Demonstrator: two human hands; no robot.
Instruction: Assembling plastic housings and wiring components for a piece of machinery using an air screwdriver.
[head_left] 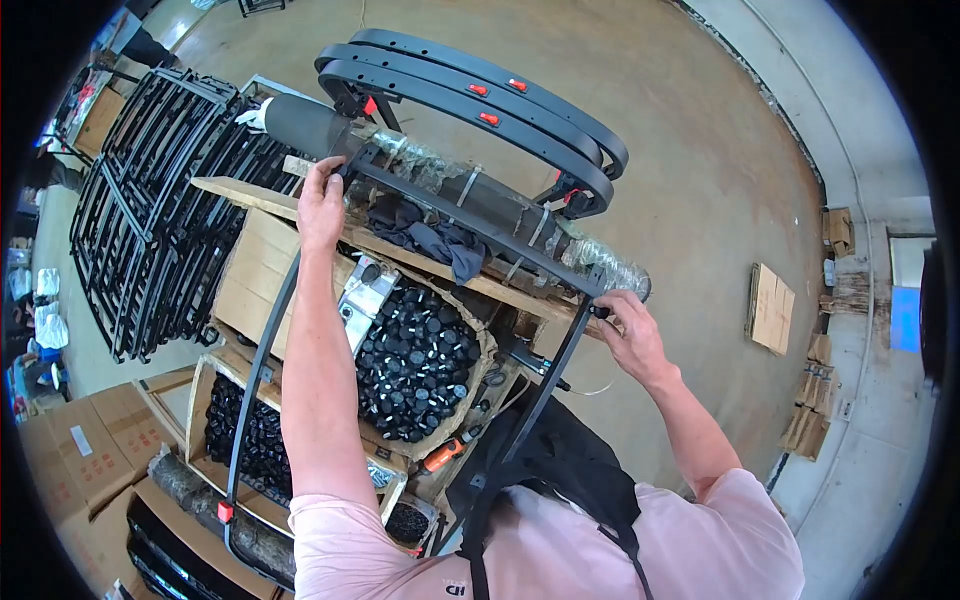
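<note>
A black metal frame (455,215) spans between both hands above a box of black caps (415,360). The left hand (321,205) grips its far left corner; the right hand (630,335) closes around its right corner.

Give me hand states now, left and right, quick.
Left hand: closed on the far-left corner of the black metal frame.
Right hand: closed on the frame's right corner.

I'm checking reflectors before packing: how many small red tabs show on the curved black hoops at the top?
4: three along the upper bands of the curved black hoops, at and, and one at their left end. Others may be hidden.
</note>
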